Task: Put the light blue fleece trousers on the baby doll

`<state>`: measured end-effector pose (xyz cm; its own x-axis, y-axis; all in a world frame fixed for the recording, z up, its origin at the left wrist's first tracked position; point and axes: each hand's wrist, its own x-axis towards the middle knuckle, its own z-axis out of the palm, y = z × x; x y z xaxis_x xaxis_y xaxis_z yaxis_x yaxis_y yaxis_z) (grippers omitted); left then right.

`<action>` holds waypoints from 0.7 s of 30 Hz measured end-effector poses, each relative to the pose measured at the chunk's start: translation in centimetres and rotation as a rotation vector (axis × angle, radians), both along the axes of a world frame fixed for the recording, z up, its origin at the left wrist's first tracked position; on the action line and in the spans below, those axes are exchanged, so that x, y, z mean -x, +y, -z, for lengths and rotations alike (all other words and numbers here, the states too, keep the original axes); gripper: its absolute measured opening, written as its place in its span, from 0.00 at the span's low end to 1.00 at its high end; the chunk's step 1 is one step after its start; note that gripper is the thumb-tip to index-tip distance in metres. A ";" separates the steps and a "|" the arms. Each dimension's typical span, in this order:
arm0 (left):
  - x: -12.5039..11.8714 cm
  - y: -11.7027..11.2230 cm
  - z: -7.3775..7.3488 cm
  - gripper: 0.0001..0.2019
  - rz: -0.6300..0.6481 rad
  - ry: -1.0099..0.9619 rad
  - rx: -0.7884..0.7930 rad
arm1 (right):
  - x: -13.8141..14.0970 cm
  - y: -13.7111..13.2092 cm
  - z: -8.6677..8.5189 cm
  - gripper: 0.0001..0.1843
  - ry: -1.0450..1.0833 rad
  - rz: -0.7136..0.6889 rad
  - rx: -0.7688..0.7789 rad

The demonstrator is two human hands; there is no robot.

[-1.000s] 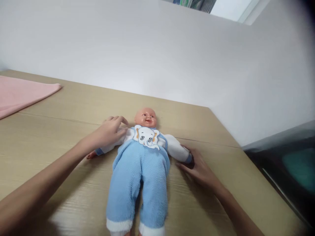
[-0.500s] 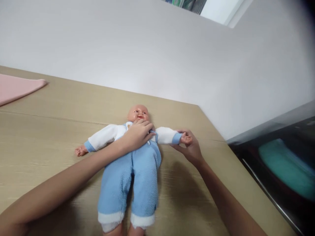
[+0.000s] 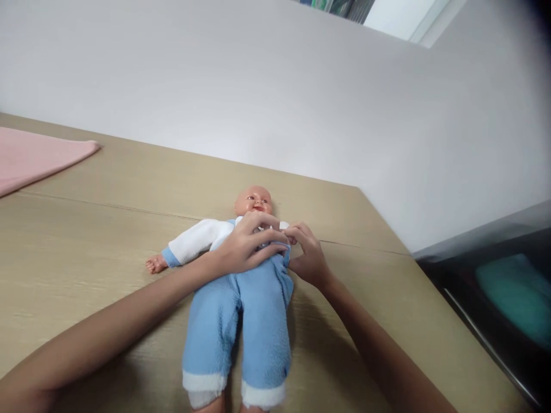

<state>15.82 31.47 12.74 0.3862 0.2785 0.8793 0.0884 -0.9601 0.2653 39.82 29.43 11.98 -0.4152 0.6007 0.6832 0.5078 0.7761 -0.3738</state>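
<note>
A baby doll (image 3: 253, 201) lies on its back on the table, its legs toward me. It wears a fuzzy outfit (image 3: 262, 321), blue with white sleeves and cuffs. My left hand (image 3: 253, 244) lies over the doll's chest, its curled fingers gripping the front of the outfit near one side. Close by, my right hand (image 3: 307, 252) has its fingers bent and pinched at the outfit's edge by the shoulder. The doll's arm on that side is mostly hidden behind my hands. The other sleeve (image 3: 193, 241) stretches out to the left, the doll's small hand (image 3: 155, 264) on the table.
A pink cloth (image 3: 38, 155) lies at the far left of the wooden table (image 3: 86, 298). Behind the table rises a pale wall (image 3: 215, 74), with a window-like opening at the top. Beyond the right edge is a dark chair with a teal item (image 3: 514, 298).
My right hand has moved left, from the doll's outstretched wrist to its side. That sleeve no longer shows extended. My left hand's fingers have shifted toward the same side. The view has shifted slightly.
</note>
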 end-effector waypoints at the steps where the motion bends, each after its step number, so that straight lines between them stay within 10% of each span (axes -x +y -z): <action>1: -0.1 0.0 -0.1 0.06 0.020 -0.013 0.058 | -0.2 -0.2 0.0 0.16 -0.009 -0.010 0.018; 10: -0.4 0.8 -0.2 0.11 0.121 -0.021 0.598 | -1.5 -3.1 -0.5 0.10 0.038 -0.043 0.328; 21: -0.7 0.8 -0.4 0.09 0.100 0.207 0.552 | 0.4 -4.2 2.0 0.18 0.654 -0.009 0.759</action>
